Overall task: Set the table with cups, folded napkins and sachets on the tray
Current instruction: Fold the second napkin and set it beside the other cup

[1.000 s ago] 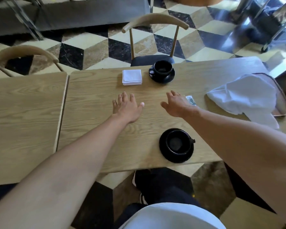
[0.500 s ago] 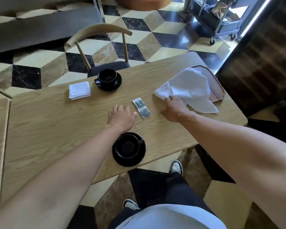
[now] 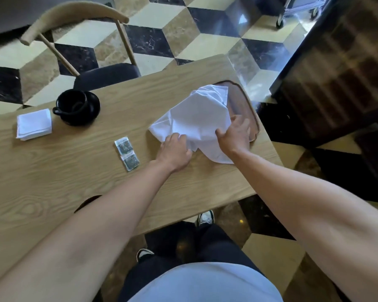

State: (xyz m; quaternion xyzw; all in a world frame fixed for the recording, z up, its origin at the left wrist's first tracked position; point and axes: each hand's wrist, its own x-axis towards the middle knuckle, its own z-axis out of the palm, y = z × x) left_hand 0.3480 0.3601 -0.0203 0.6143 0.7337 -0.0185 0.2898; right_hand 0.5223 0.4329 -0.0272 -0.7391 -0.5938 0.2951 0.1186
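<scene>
Both hands (image 3: 203, 142) on napkin (image 3: 196, 118) over tray (image 3: 254, 118)

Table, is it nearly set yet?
Partly. Done: one black cup on its saucer with a folded napkin beside it. In hand: both hands, left hand and right hand, grip the unfolded white napkin over the tray. Left: folding it and placing the sachets.

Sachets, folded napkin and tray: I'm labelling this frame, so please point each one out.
sachets (image 3: 127, 153), head view, seam between the joined pair.
folded napkin (image 3: 34, 124), head view, middle of its top face.
tray (image 3: 255, 118), head view, bare right rim.
</scene>
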